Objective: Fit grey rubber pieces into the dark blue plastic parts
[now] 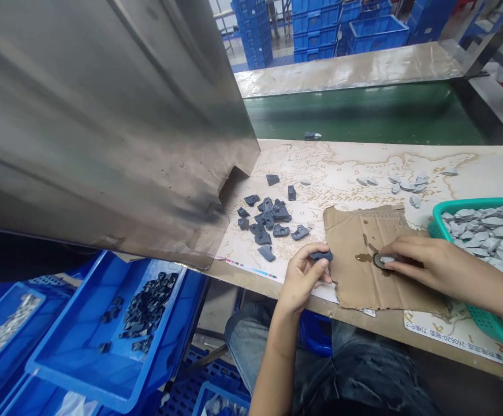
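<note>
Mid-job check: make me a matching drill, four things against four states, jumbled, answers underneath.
1. Left hand
2. Right hand
3. Green basket
4. Cardboard sheet

A. Heaped with grey pieces
B. Marked with dark spots
C. Holding a dark piece
D. Fingers at a small round object

Pairs: 1-C, 2-D, 3-A, 4-B

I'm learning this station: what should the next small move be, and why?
Probably bring the right hand from the small round cap to the dark piece: it seems to pinch a pale piece at the cap, the left hand holds the dark piece, and a dark-and-pale piece lies by the green belt.
</note>
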### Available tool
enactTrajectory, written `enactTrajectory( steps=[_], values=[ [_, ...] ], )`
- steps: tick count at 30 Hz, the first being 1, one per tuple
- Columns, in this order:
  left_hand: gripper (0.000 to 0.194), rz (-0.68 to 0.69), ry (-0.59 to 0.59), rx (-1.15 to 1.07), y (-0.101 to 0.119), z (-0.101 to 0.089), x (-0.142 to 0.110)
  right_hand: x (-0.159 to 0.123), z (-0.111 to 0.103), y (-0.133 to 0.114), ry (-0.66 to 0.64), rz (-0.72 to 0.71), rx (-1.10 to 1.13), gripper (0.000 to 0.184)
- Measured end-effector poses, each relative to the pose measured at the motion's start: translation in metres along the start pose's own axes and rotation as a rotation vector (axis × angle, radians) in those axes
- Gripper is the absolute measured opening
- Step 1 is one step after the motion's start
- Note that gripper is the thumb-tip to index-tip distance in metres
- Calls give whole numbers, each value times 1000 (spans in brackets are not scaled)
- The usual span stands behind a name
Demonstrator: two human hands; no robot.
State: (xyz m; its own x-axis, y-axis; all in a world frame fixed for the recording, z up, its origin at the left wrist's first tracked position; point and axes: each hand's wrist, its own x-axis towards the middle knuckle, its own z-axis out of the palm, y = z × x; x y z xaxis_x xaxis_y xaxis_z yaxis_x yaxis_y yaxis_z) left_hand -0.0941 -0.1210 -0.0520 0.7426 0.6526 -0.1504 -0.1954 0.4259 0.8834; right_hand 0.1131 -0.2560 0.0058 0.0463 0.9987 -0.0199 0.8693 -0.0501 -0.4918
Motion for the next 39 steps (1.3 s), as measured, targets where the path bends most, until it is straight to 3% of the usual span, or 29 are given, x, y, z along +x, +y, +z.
enactTrajectory(
  steps=[12, 16, 20, 24, 29, 33, 39],
  values=[
    [58, -9, 30, -38, 2, 3, -2, 7, -2, -1, -83, 18, -37, 38],
    [52, 8, 15, -32, 2, 2, -2, 15, -13, -4, -39, 13, 85, 44],
    [51, 61, 14, -33, 1, 1, -1, 22, -21, -24, 26, -9, 176, 39],
    [50, 82, 4, -8, -1, 0, -1, 27, -10, -44, 98, -102, 259, 34],
    [46, 142, -13, 27, 0, 0, -2, 33, 11, -50, 221, -132, 327, 37],
    [45, 141, -29, 88, 0, 0, -3, 33, 16, -50, 197, -96, 341, 37],
    [44, 160, -20, 73, -1, -1, -3, 33, 18, -50, 235, -150, 321, 32]
  ],
)
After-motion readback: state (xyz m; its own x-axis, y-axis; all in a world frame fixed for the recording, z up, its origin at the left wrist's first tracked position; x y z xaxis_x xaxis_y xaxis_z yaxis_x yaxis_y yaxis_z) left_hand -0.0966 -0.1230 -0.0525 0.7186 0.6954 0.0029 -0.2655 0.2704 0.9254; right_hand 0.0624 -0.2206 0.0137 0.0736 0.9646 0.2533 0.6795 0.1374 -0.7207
